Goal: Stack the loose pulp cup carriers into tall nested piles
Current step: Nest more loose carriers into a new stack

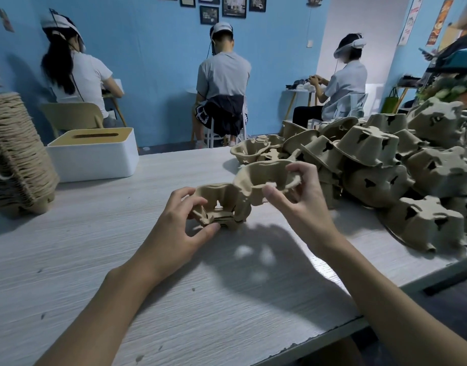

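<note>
Room: we are facing a blue wall hung with framed pictures, where three people [222, 83] are sitting on chairs, turned away from us.
Table: we are working at a pale wood-grain table [95, 273] that is filling the near view.
Left hand: our left hand [179, 217] is gripping a short nested stack [219, 204], fingers curling over its top and thumb pressing at its near lower edge.
Short nested stack: it is resting on the table at the centre.
Right hand: our right hand [301, 204] is pinching the rim of a single carrier [264, 178], thumb on the near edge and fingers curling over the far one.
Single carrier: we are holding it cups-up and tilted off the table, its left end meeting the top of the short nested stack.
Loose heap: a loose heap [385, 165] of carriers, mostly upside down, is lying at the right.
Tall pile: a tall pile [13, 154] is leaning at the table's far left.
Tissue box: a white tissue box [95, 157] is sitting just beside the tall pile.
</note>
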Available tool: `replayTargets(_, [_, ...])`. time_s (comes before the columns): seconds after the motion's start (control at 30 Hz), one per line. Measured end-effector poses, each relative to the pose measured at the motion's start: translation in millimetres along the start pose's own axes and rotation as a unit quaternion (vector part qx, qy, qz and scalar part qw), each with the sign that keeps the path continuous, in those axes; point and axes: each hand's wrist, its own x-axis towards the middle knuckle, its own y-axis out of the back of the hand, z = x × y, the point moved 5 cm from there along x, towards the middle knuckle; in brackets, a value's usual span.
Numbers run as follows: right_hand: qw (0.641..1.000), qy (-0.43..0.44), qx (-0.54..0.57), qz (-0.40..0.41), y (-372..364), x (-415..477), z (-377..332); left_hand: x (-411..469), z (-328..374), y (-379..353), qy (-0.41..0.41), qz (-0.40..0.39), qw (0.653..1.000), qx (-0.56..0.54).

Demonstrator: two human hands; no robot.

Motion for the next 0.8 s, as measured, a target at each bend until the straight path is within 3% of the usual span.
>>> replayTargets(0.23, [0.998,-0.012,0.055,0.002,-34,19,-7,2,-3,6,0.018,0.033,0.999,-0.030])
replayTargets(0.53, [0.994,-0.032,-0.051,-0.095,-45,7,17,3,-8,-2,0.032,0.018,0.997,-0.073])
replayTargets(0.6, [0.995,-0.025,-0.082,-0.057,-35,7,15,3,-6,-2,0.021,0.014,0.997,-0.079])
replayTargets(0.8, [0.979,-0.018,-0.009,0.202,27,10,7,7,11,-15,0.006,0.001,0.998,-0.057])
